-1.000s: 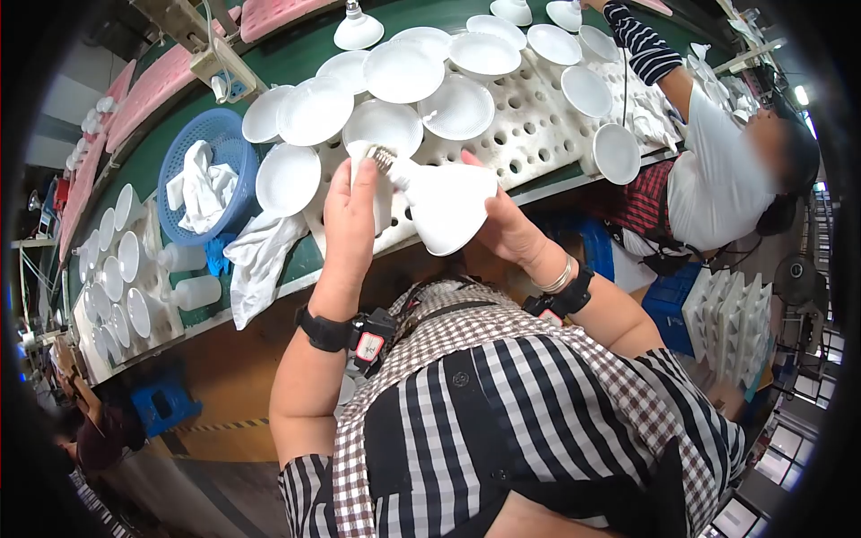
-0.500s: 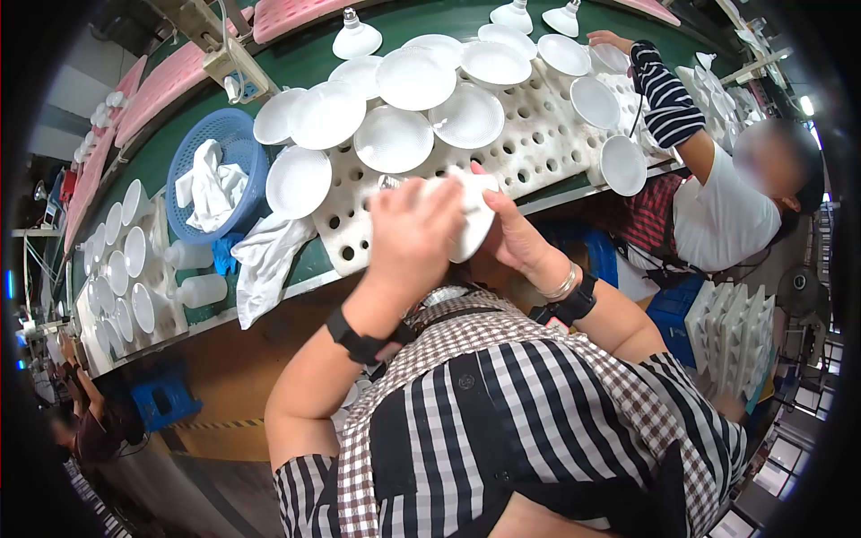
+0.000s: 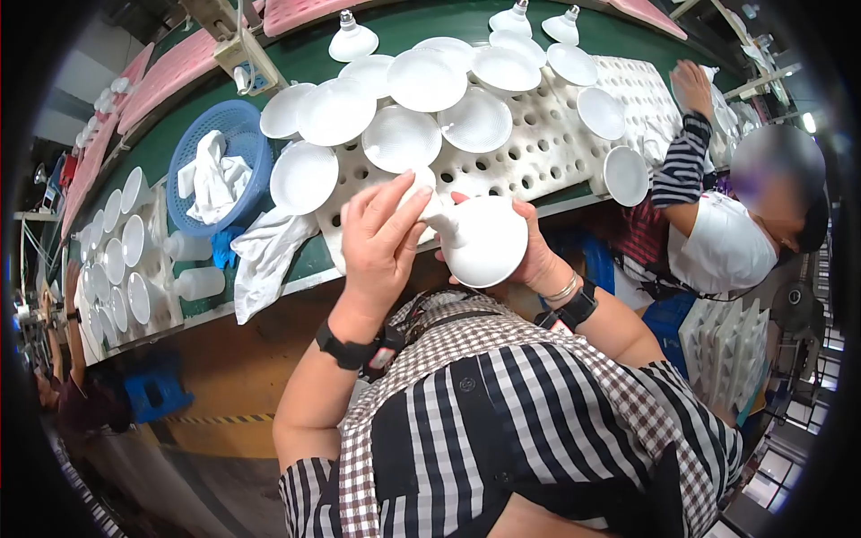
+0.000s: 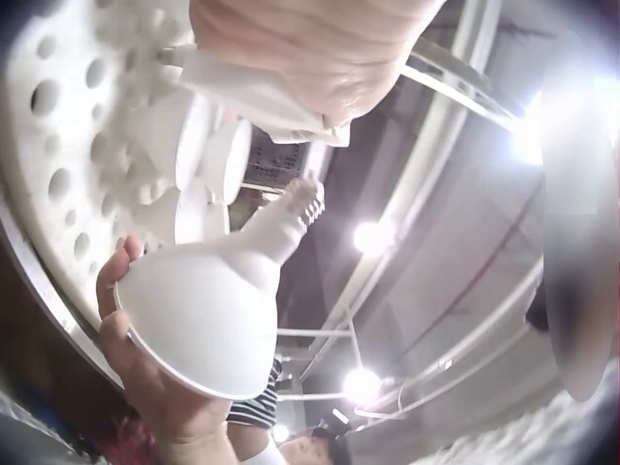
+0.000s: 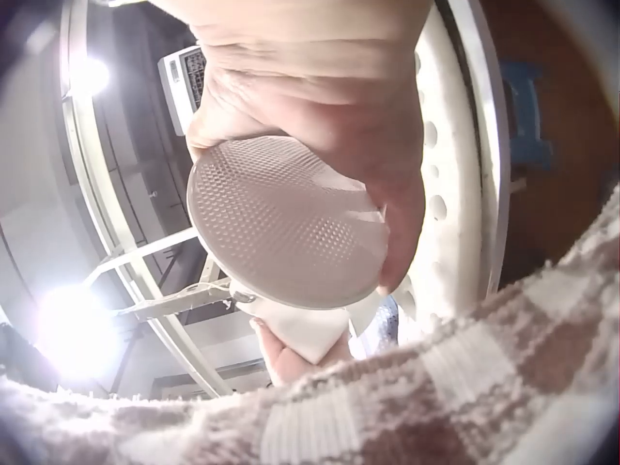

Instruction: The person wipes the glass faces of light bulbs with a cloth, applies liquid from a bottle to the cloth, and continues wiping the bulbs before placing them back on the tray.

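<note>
My right hand grips a white floodlight bulb by its wide end, just in front of the bench edge. The bulb's round face points toward me and its neck points away toward the tray. In the right wrist view my fingers curl round the rim of the bulb's textured lens. My left hand pinches a white cloth close to the bulb's neck. In the left wrist view the bulb shows its metal screw base bare, a little apart from the cloth.
A white perforated tray on the green bench carries several white bulbs face up. A blue basket of cloths stands at left, with another cloth draped over the edge. More bulbs and bottles lie far left. Another person reaches onto the tray at right.
The bulb has turned so its wide face points toward me. My left hand moved over the bulb with the cloth and is back at the neck. The other person's arm swung right.
</note>
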The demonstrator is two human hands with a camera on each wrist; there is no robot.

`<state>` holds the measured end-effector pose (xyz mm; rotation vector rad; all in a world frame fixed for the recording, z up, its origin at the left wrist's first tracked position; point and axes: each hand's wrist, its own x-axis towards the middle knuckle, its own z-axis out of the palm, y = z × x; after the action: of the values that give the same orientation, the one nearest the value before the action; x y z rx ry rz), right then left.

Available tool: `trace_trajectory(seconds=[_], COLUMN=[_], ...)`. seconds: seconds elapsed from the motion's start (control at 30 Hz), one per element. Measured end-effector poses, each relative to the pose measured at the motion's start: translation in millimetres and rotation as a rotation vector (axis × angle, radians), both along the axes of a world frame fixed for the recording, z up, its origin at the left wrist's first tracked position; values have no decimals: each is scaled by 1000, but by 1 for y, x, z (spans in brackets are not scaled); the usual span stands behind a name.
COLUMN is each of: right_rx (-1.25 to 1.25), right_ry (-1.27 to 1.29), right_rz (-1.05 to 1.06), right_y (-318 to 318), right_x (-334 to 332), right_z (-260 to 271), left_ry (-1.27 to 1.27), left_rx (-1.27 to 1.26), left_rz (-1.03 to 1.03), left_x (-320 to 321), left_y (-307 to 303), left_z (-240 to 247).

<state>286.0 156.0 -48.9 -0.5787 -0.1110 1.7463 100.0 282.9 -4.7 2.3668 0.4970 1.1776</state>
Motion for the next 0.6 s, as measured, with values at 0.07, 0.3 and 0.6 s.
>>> trace_trajectory(seconds=[0.07, 0.3, 0.6], right_rx=[15, 34, -65], right_ry=[56, 61, 90], right_rz=[39, 47, 106], right_y=[-3, 3, 17], right_x=[-2, 0, 4], right_z=[4, 13, 5], left_ry=[70, 498, 405], left_rx=[-13, 96, 29], left_rz=[161, 310, 792], left_x=[-3, -16, -121], left_y=[18, 31, 73], left_z=[-27, -91, -126])
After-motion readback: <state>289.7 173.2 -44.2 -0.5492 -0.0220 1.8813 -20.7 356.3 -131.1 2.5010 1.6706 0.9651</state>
